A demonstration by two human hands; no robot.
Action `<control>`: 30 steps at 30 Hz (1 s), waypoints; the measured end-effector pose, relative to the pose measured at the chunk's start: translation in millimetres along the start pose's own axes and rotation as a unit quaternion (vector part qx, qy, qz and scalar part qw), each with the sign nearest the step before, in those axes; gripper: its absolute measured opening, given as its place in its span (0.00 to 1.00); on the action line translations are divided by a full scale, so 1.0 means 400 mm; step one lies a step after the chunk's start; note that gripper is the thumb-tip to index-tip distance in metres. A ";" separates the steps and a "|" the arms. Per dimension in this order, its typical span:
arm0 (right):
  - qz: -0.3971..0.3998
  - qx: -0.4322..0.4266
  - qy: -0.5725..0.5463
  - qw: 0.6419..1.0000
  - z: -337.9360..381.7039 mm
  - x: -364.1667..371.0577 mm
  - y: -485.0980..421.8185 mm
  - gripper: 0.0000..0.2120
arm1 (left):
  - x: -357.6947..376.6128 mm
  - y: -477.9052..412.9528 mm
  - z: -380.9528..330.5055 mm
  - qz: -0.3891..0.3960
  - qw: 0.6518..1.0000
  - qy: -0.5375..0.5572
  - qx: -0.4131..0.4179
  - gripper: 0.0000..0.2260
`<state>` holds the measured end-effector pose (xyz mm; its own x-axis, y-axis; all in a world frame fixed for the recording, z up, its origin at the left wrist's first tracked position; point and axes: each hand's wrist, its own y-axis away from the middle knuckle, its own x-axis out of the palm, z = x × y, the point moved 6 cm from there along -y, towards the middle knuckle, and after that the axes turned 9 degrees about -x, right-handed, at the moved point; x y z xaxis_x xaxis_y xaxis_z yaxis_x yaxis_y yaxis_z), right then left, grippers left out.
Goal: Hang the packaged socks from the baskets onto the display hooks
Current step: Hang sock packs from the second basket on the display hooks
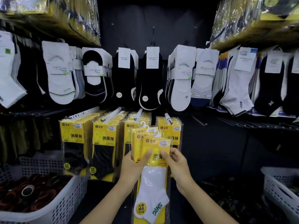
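Because the yellow sock packs are held up in a small fan, each little white hanger at the top peeks out on its own. That makes it easy to take one pack at a time.

The left hand holds the whole bunch, thumb on the front and fingers curled behind. The right hand pinches the front pack, the one with the white sock inside, by its right edge. I think it is set to slide that pack off the bunch.

The bunch is up in the air, right in front of the rows of hung packs of the same yellow kind. It sits low, under the tip of a display hook, with another hook just to the right. So the hangers are close to where they need to go, but none is on a hook yet.

Above, more socks hang in a long row. Down low, a white basket sits on the left and another basket on the right, near enough to reach for more packs.
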<state>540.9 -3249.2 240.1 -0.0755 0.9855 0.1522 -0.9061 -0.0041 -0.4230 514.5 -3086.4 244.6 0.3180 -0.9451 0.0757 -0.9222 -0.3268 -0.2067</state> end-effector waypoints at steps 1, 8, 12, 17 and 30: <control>-0.005 0.015 -0.016 1.000 -0.005 -0.007 0.002 0.07 | -0.002 0.001 0.000 0.001 1.000 0.004 -0.003 0.05; -0.092 0.060 -0.005 0.994 -0.037 -0.121 -0.036 0.05 | -0.071 -0.028 0.012 -0.035 0.998 -0.052 -0.007 0.14; -0.136 0.026 0.040 0.990 -0.007 -0.179 -0.095 0.04 | -0.108 -0.048 0.001 -0.054 0.997 -0.055 0.003 0.18; -0.107 -0.003 0.063 0.992 0.031 -0.168 -0.164 0.03 | -0.120 -0.063 -0.008 -0.057 0.996 -0.069 0.009 0.20; -0.138 0.080 0.081 0.984 -0.062 -0.138 -0.214 0.08 | -0.095 -0.066 -0.010 -0.038 0.997 -0.073 0.016 0.18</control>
<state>633.1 -3299.1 245.6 0.2375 0.9670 0.0918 -0.9380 0.2529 -0.2371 525.9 -3041.9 251.1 0.4166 -0.9077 -0.0499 -0.8878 -0.3945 -0.2370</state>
